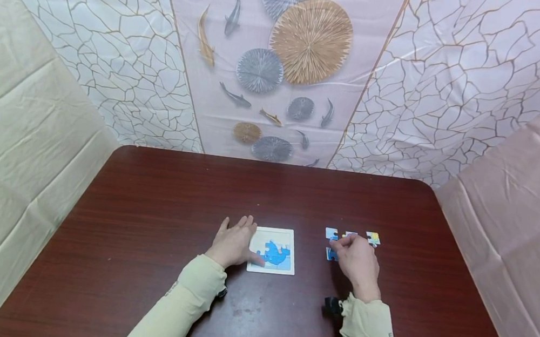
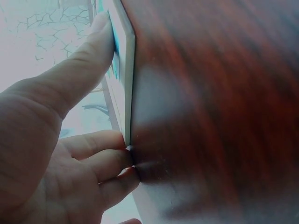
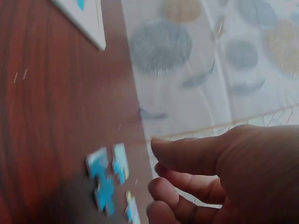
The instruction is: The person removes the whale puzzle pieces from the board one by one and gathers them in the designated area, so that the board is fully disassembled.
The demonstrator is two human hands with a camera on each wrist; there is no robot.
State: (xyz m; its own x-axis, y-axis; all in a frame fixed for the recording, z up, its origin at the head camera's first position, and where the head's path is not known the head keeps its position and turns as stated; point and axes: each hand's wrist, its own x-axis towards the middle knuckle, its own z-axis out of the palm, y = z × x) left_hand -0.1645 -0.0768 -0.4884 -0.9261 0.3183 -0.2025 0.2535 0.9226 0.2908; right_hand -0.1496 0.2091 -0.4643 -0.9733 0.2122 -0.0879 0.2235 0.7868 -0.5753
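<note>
A small square puzzle tray (image 1: 293,257) with a white border lies on the table, part of a blue sea-animal picture (image 1: 276,254) fitted inside it. My left hand (image 1: 232,243) is at its left side, the thumb (image 2: 86,53) laid over the tray and the other fingers stretched along its edge, fingertips down at the tabletop. To the right, my right hand (image 1: 358,259) hovers over several loose jigsaw pieces (image 1: 331,233), its fingers loosely bent. In the right wrist view no piece shows between thumb and fingertips; blue pieces (image 3: 105,193) lie below them.
The dark red-brown table (image 1: 175,192) has rounded far corners. A patterned cloth (image 1: 275,109) hangs behind it, and pale cloth walls (image 1: 21,166) stand on both sides. One yellow-and-blue piece (image 1: 373,238) lies beyond the right hand.
</note>
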